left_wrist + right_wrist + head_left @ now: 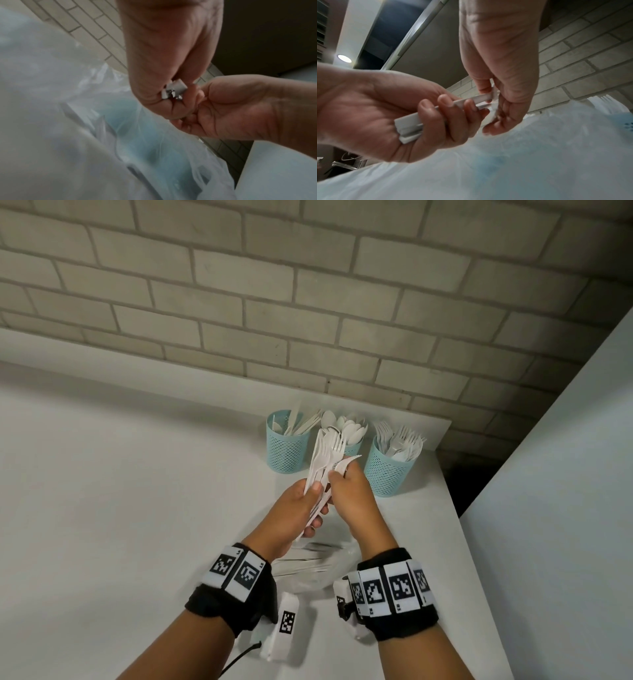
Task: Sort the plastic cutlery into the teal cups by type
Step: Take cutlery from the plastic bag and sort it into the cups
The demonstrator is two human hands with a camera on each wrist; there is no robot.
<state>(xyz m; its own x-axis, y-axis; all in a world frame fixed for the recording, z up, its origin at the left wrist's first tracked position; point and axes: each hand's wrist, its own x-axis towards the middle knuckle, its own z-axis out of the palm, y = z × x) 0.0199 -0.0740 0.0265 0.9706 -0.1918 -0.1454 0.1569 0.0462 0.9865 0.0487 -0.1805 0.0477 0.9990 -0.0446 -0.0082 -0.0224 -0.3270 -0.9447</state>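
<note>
White counter [102, 474] against brick wall, left hand [298, 508] clamped round cutlery bundle [323, 462], heads pointing far toward teal cups [287, 450], right hand [349, 491] pinching one piece.

Pale grey-white brick wall [308, 302] with lighter mortar lines runs behind a white countertop [102, 474]. Counter ends at a right edge; dark gap [462, 484] beyond it. Tall white panel [565, 474] stands at right, slanting across the head view. In the right wrist view: dark ceiling, round recessed light [344, 58] lit, grey cabinet underside [436, 54], metal tap [342, 164] low left. Lighting dim, soft.
</note>
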